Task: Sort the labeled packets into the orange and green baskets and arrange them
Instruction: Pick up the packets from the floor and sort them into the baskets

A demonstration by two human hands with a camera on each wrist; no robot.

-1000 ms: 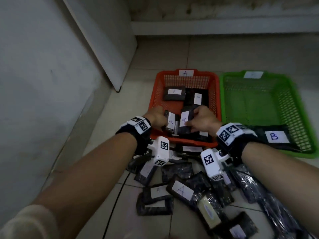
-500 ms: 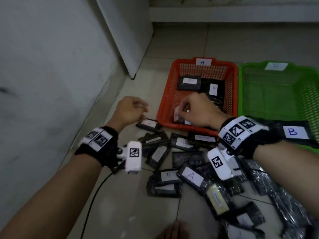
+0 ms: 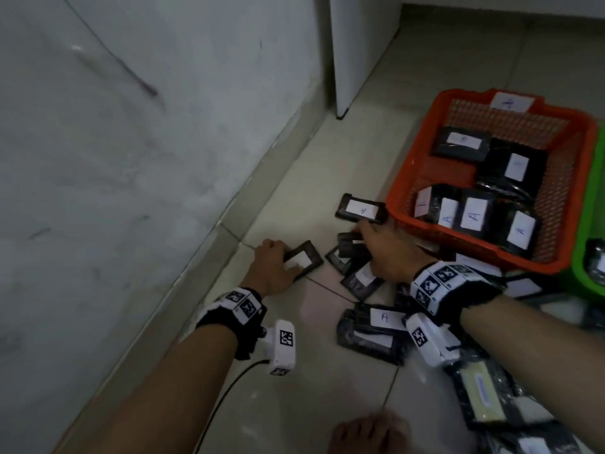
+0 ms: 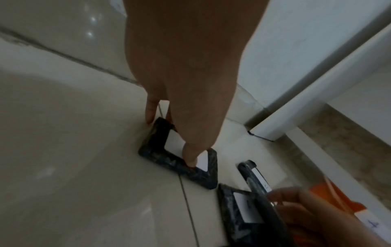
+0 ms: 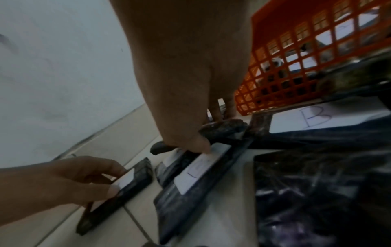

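On pale floor tiles (image 3: 294, 404) beside a wall (image 3: 131, 158) lie packets (image 3: 360, 209).

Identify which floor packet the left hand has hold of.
The lone packet nearest the wall, label up, apart from the pile; the left hand grips its edges. The right hand grips a pile packet beside the orange basket.

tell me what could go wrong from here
The left hand holds a floor packet and covers part of its label, so the letter could be misread. The right hand grips a dark packet in an overlapping pile; neighbours may drag along. A B packet lies beside the orange basket marked A and could get mixed in.
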